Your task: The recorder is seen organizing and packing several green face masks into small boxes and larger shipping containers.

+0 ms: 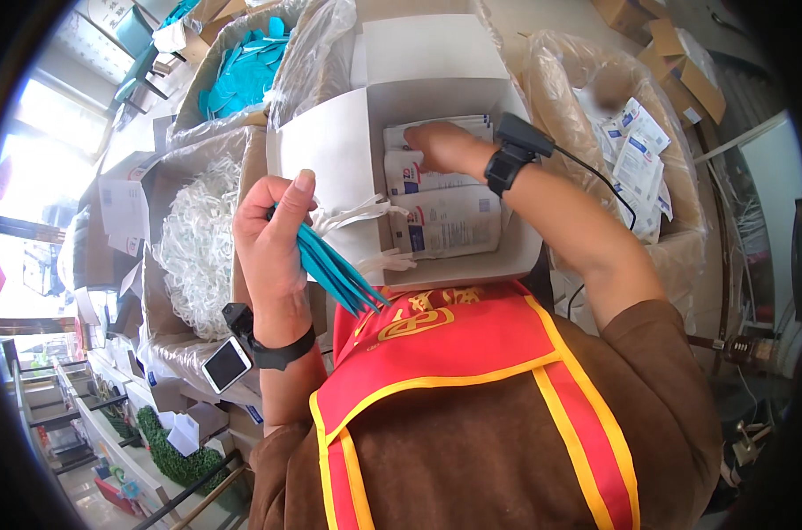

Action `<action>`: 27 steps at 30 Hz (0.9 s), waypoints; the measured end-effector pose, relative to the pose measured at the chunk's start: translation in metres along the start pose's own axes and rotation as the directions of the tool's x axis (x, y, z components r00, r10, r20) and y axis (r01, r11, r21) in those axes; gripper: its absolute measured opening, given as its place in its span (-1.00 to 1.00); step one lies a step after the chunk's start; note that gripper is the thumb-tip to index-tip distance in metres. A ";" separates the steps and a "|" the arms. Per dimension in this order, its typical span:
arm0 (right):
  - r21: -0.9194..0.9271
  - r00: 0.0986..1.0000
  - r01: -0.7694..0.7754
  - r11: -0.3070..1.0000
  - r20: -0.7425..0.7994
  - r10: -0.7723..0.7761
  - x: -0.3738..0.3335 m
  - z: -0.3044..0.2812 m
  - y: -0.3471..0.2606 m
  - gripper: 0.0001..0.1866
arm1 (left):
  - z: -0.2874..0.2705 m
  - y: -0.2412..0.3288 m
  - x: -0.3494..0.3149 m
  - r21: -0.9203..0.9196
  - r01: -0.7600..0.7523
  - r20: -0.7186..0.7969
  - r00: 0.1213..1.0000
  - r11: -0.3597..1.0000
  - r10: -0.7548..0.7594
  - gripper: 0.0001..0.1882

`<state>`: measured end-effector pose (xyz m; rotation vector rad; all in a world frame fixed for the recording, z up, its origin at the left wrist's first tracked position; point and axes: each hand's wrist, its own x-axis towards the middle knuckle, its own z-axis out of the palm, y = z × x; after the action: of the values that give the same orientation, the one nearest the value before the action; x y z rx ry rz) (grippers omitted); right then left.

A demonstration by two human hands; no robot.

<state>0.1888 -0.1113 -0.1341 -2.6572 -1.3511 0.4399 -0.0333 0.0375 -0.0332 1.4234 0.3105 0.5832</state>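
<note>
My left hand (276, 231) is closed around a bundle of flat teal strips (335, 269), which fan out toward the lower right. White straps (357, 212) stick out beside the bundle across the near left edge of an open white box (321, 146); whether they are fixed to the strips I cannot tell. Inside the box lie flat white printed packets (450, 221) with blue and red marks. My right hand (441, 147) reaches into the box, its fingers bent down at the edge of a white packet (408, 172). Its fingertips are partly hidden.
Lined cartons surround the box: one with teal pieces (246, 71) at far left, one with tangled white straps (193, 247) at left, one with loose packets (635, 159) at right. A black cable (609, 181) trails from the device on my right wrist.
</note>
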 end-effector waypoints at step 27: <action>0.160 0.665 0.499 0.852 -0.700 -0.259 -0.132 -0.088 -0.051 -0.82 | 0.081 -0.004 -0.013 0.503 -0.421 0.122 0.899 0.755 0.421 -0.86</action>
<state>0.1039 -0.1859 -0.0117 -1.8604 -1.3675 -0.2901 0.0004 -0.0370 -0.0278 2.0494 0.1426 0.9153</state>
